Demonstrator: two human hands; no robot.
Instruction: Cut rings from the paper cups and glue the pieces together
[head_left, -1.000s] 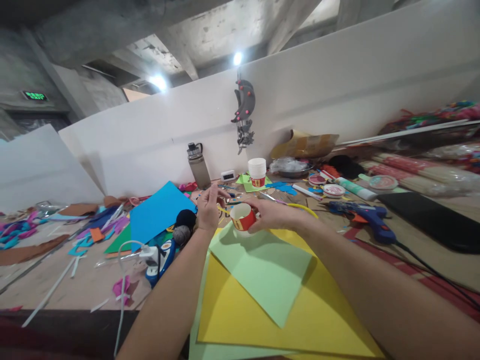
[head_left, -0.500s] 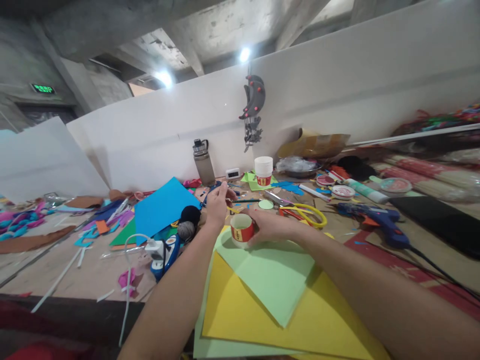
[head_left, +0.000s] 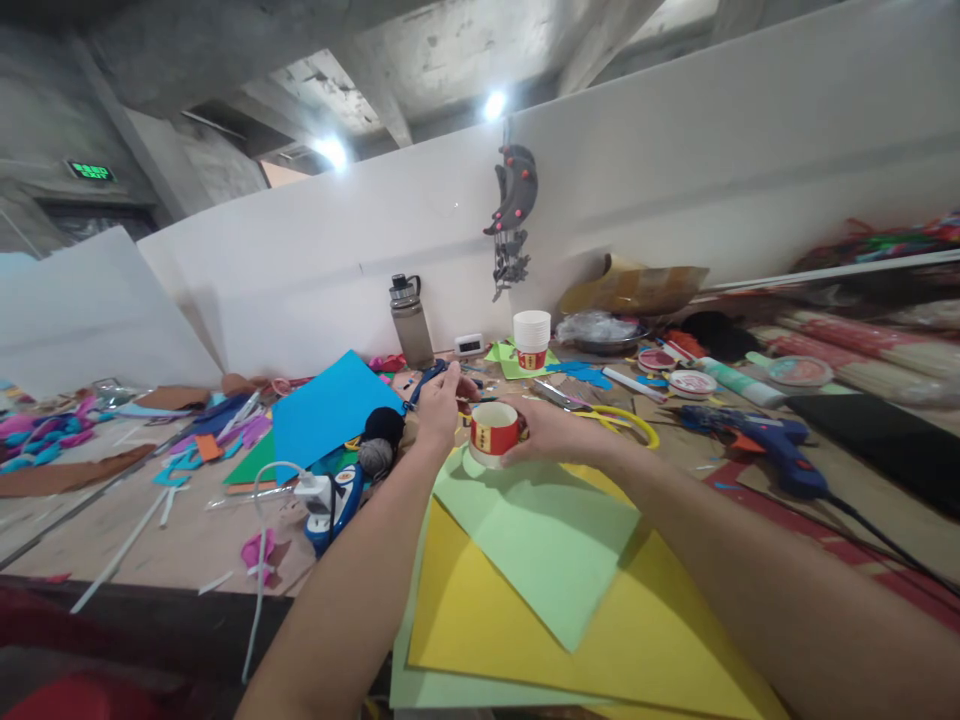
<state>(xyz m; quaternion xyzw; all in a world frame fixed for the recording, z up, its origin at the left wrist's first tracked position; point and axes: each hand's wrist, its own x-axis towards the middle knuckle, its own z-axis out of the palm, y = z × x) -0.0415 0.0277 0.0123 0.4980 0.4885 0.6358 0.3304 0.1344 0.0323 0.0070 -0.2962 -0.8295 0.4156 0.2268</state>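
Note:
A short red and white paper cup [head_left: 493,436] is held by my right hand [head_left: 551,428], whose fingers are curled around its right side. The cup is upright over the top end of a pale green paper sheet [head_left: 536,520], with a rounded green edge showing below it. Just left of the cup, my left hand [head_left: 442,400] is closed in a pinch on a thin pencil [head_left: 466,401], mostly hidden by the fingers. Beneath the green sheet lies a larger yellow sheet [head_left: 465,620].
Yellow-handled scissors [head_left: 626,425] lie beyond my right hand, with a blue glue gun [head_left: 780,450] farther right. Stacked paper cups [head_left: 532,335] and a water bottle [head_left: 411,325] stand at the back. On the left are blue paper [head_left: 330,415] and a power strip [head_left: 330,515].
The cup has tilted slightly and moved a little up and right with my right hand. A pale green disc behind it is now hidden. My left hand stays beside the cup.

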